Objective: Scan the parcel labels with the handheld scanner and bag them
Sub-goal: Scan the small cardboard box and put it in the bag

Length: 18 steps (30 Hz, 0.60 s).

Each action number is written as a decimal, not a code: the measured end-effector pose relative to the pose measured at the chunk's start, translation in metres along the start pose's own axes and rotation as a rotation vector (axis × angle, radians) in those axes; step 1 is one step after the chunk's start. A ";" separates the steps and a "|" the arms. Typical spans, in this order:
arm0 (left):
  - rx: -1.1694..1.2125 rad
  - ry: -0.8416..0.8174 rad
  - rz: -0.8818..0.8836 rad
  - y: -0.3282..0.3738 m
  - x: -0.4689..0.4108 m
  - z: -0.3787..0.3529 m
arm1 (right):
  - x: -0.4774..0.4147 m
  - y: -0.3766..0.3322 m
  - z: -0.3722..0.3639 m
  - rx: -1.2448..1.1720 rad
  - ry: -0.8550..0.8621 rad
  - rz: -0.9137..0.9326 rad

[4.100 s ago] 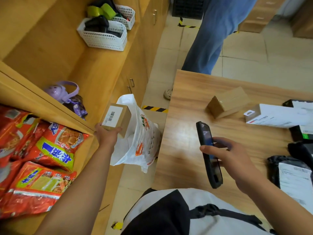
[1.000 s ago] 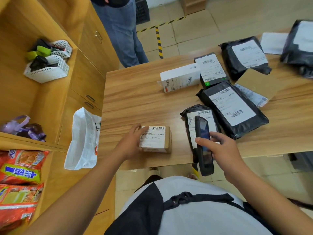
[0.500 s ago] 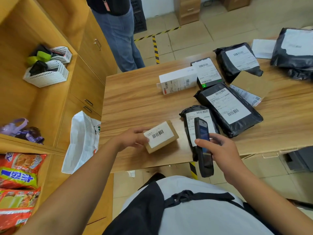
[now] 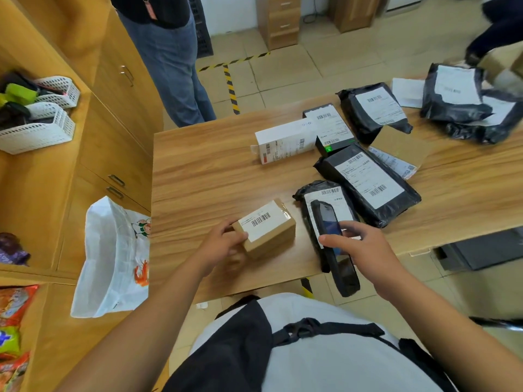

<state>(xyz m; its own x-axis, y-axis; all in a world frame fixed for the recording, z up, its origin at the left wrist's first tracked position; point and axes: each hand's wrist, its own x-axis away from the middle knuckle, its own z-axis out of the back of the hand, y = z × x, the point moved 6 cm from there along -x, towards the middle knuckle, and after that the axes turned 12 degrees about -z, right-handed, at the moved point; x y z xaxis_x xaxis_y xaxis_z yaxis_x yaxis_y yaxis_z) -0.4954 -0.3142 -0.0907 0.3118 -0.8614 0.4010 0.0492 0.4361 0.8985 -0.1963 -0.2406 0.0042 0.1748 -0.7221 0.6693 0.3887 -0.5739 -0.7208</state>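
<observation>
1 scanner (image 4: 325, 219), 1 brown box (image 4: 266, 226), 1 bag (image 4: 113, 250).

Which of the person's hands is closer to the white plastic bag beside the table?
Left. The left hand grips the small cardboard box, right of the white bag; the right hand holds the scanner farther right, beyond that box.

This looks like a small parcel station or shop back room. Black mailer bags (image 4: 402, 199) and labelled boxes (image 4: 283, 142) crowd a wooden bench (image 4: 203, 176). Snack packets (image 4: 14, 306) fill a shelf, wooden cabinets (image 4: 119, 131) line the wall, and hazard tape (image 4: 231, 89) marks the tiled floor (image 4: 311, 69).
</observation>
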 end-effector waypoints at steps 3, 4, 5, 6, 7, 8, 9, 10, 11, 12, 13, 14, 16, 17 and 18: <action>0.016 -0.011 -0.013 -0.006 -0.002 0.003 | 0.001 -0.023 -0.006 0.263 0.009 -0.010; 0.022 -0.012 -0.019 -0.007 -0.002 0.004 | 0.002 -0.033 -0.008 0.362 0.009 -0.011; 0.033 -0.017 -0.025 -0.007 -0.003 0.004 | 0.002 -0.043 -0.011 0.457 0.008 -0.003; 0.048 -0.022 -0.027 -0.008 -0.004 0.005 | 0.003 -0.055 -0.014 0.566 0.018 0.015; 0.063 -0.028 -0.028 -0.009 -0.005 0.005 | 0.003 -0.066 -0.017 0.696 0.032 0.043; 0.074 -0.035 -0.031 -0.011 -0.006 0.005 | 0.003 -0.076 -0.021 0.824 0.045 0.069; 0.077 -0.043 -0.037 -0.012 -0.006 0.005 | 0.002 -0.083 -0.026 0.939 0.050 0.086; 0.073 -0.049 -0.044 -0.012 -0.006 0.005 | 0.002 -0.089 -0.031 1.042 0.051 0.096; 0.069 -0.049 -0.050 -0.013 -0.006 0.005 | 0.003 -0.093 -0.036 1.133 0.050 0.109; 0.067 -0.042 -0.058 -0.014 -0.006 0.005 | 0.003 -0.096 -0.041 1.216 0.049 0.119; 0.062 -0.034 -0.069 -0.015 -0.006 0.006 | 0.004 -0.098 -0.046 1.289 0.045 0.122; 0.048 -0.025 -0.082 -0.016 -0.007 0.006 | 0.005 -0.099 -0.051 1.352 0.043 0.114; 0.004 -0.010 -0.108 -0.018 -0.008 0.006 | 0.006 -0.102 -0.058 1.442 0.049 0.092; -0.021 -0.004 -0.126 -0.019 -0.008 0.006 | 0.007 -0.103 -0.062 1.472 0.055 0.084; -0.045 0.000 -0.153 -0.018 -0.007 0.007 | 0.008 -0.104 -0.065 1.492 0.063 0.074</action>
<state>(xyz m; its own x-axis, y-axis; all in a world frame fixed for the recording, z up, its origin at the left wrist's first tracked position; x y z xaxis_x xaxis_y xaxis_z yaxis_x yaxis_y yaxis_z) -0.5048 -0.3175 -0.1088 0.2979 -0.9185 0.2601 0.1384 0.3111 0.9402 -0.2940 -0.2116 0.0724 0.2116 -0.7685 0.6038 0.9302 0.3480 0.1169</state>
